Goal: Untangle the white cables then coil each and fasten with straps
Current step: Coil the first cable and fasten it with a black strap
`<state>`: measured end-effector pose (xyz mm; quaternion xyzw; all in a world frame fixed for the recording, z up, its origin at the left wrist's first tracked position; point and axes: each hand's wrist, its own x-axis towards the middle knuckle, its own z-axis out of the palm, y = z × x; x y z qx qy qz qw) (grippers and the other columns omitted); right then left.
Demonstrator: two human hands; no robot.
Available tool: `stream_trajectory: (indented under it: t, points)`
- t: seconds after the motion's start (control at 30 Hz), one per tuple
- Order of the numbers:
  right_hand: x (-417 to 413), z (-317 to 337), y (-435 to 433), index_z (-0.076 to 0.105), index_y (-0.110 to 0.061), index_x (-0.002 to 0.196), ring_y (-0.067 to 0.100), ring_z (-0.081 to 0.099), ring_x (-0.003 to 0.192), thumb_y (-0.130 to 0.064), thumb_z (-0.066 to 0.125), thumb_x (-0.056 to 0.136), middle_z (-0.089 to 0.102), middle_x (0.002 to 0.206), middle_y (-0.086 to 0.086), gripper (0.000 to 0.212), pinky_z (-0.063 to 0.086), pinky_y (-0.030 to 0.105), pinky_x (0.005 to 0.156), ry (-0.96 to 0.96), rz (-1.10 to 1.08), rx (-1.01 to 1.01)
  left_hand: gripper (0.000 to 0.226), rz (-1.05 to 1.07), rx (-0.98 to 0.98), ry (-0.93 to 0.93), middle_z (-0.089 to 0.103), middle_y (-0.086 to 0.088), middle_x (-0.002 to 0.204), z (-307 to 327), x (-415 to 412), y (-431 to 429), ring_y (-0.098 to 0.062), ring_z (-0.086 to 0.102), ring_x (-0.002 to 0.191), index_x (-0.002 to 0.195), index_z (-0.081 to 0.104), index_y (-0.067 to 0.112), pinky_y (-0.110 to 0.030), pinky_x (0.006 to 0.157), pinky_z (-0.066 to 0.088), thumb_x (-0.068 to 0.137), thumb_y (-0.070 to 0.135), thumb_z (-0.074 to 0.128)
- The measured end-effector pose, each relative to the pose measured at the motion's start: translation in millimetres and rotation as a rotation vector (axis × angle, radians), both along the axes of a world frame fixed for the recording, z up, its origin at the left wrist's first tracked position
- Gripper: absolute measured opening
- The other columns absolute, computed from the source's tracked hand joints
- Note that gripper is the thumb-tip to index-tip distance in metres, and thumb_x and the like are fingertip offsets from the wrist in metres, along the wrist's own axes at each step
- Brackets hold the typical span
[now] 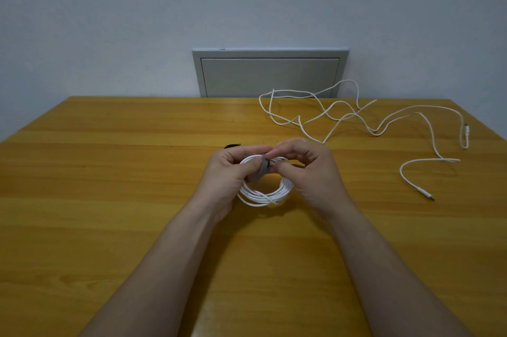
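The left hand [233, 169] and right hand [304, 169] pinch a grey strap [260, 172] round one coiled cable [263, 195]; the other cable [356, 116] lies uncoiled.

The tabletop [115, 199] is yellow-brown wood with lengthwise grain and a dull sheen. Its far edge stands against a plain pale grey wall [137, 7]. A grey framed panel [270, 73] is set in the wall, just behind that edge. Lighting is dim and even.

Bare left hand [227, 172], bare right hand [304, 169]. Left forearm [170, 254], right forearm [378, 254] uncovered down to near frame edge.
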<state>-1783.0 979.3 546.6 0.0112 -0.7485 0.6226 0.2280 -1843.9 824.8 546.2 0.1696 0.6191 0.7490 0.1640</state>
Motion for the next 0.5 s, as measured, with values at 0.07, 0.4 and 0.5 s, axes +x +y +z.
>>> stream_trajectory:
  t: [0.07, 0.4, 0.5]
  points:
    - [-0.3, -0.3, 0.3, 0.076, -0.010, 0.091, 0.023, 0.074, 0.091, 0.013, 0.069, 0.079, 0.076, 0.094, 0.007, 0.026, 0.062, 0.042, 0.081, -0.033, -0.009, -0.034, 0.023, -0.015, 0.031, -0.058, 0.075, -0.028, 0.103, 0.8, -0.9, -0.3, -0.032, 0.074, 0.093, 0.111, 0.074, -0.003, -0.037, 0.089, 0.057, 0.092, -0.006, 0.061]
    - [1.4, 1.9, 0.5, 0.078, -0.001, 0.088, 0.011, 0.071, 0.068, 0.007, 0.078, 0.079, 0.076, 0.071, 0.005, 0.012, 0.054, 0.023, 0.066, -0.061, -0.024, -0.147, 0.035, 0.022, 0.036, -0.042, 0.076, -0.024, 0.094, -1.2, -0.6, -0.5, -0.027, 0.072, 0.086, 0.102, 0.078, 0.003, -0.029, 0.079, 0.059, 0.069, 0.013, 0.082]
    - [-0.3, -0.3, 1.4, 0.080, -0.009, 0.086, 0.021, 0.065, 0.069, 0.000, 0.082, 0.077, 0.074, 0.073, 0.013, 0.012, 0.052, 0.034, 0.067, -0.073, -0.046, -0.120, 0.035, 0.008, 0.003, 0.005, 0.079, -0.013, 0.092, -0.2, -0.3, -1.7, -0.019, 0.074, 0.084, 0.101, 0.078, 0.006, -0.025, 0.074, 0.059, 0.067, 0.005, 0.083]
